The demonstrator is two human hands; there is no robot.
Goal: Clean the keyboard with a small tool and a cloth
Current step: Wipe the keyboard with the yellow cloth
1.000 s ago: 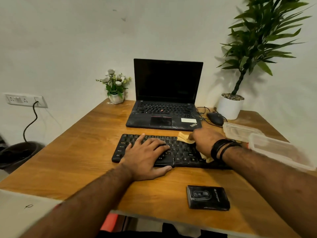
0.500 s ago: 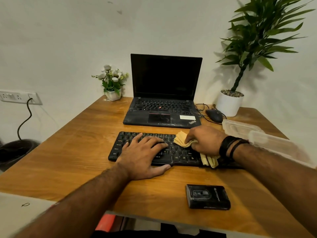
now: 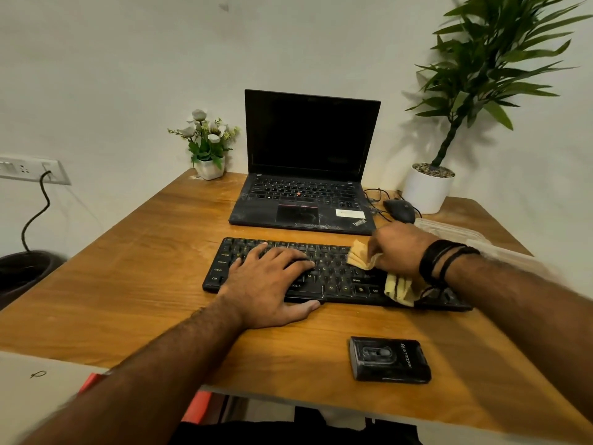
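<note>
Rightward along the key rows since half a second ago, the right hand [image 3: 398, 248] has carried the cloth [image 3: 362, 259], its grip bunched tight on the yellow fabric; the left hand [image 3: 269, 281] lies flat and open, empty, pinning the keyboard [image 3: 337, 277] mid-worktop [image 3: 128, 284]. A loose cloth tail could snag a keycap, and the laptop [image 3: 305, 200] just beyond might be bumped.

Lying across the middle of the brown wooden table [image 3: 134, 284]: a flat black keyboard [image 3: 333, 277], with the left hand [image 3: 269, 284] resting on its left half and the right hand [image 3: 396, 248] pressing a crumpled yellow cloth [image 3: 398, 289] on its right half. Standing behind it, an open black laptop [image 3: 305, 200]; sitting before it, nearer the table's front edge, a small black rectangular case [image 3: 390, 359].
</note>
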